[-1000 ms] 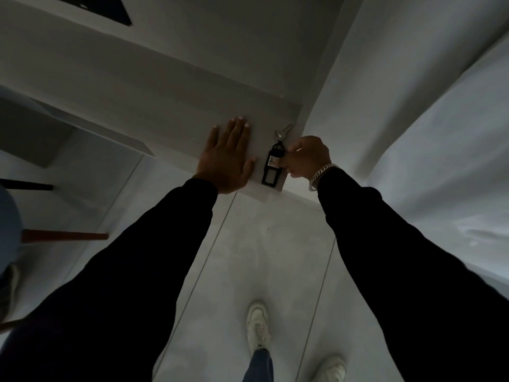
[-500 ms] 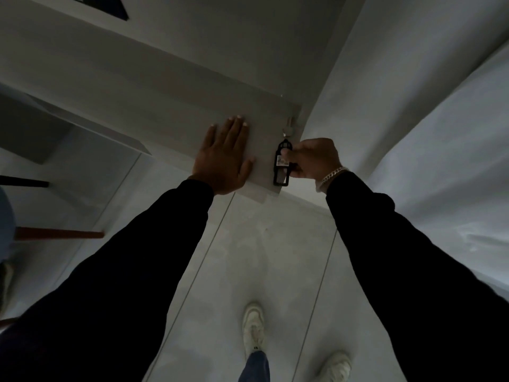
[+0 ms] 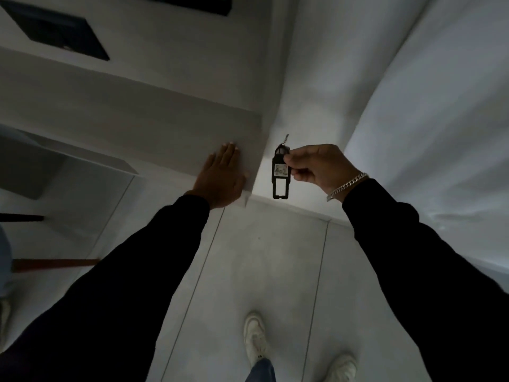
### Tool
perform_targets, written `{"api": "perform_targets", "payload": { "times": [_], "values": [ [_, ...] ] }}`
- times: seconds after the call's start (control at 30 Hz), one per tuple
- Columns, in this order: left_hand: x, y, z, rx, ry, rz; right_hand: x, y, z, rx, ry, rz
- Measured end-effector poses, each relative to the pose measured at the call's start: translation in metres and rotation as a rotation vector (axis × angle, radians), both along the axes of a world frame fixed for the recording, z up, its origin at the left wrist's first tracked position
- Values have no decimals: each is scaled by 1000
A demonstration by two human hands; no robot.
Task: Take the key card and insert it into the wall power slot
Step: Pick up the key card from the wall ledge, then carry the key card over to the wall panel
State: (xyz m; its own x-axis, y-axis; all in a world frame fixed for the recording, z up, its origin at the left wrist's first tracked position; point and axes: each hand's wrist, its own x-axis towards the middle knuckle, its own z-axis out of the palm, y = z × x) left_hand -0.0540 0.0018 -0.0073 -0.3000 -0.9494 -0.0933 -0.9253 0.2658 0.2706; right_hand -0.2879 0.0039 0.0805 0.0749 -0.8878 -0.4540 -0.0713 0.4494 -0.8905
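The key card (image 3: 281, 175) is a black plastic tag with a small white label and a metal key ring at its top. It hangs upright in the air just right of the shelf's end, pinched at its upper right by my right hand (image 3: 319, 168). My left hand (image 3: 221, 180) lies flat, fingers together, on the grey shelf (image 3: 154, 133) near its right end. No wall power slot shows in this view.
A dark rectangular panel (image 3: 59, 31) sits on the wall at the upper left, another dark edge at the top. White walls meet in a corner above the tag. Wooden chair legs (image 3: 52, 261) stand at the left. My white shoes (image 3: 256, 337) are on the tiled floor.
My right hand has lifted the key card off the shelf's end and carried it right, clear of the shelf. The left hand stays flat on the shelf. The view has tilted upward.
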Motion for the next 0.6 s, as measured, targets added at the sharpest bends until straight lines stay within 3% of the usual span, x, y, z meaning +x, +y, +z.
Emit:
{"api": "perform_targets", "payload": {
  "times": [0.17,0.37,0.6],
  "values": [
    [-59,37,38,-122,166,3,-58,33,37,-51,19,-18],
    [-143,65,91,-275,297,-149,-137,83,76,-143,35,-88],
    [-245,100,137,-357,305,-272,-236,146,114,-218,46,-157]
  ]
}}
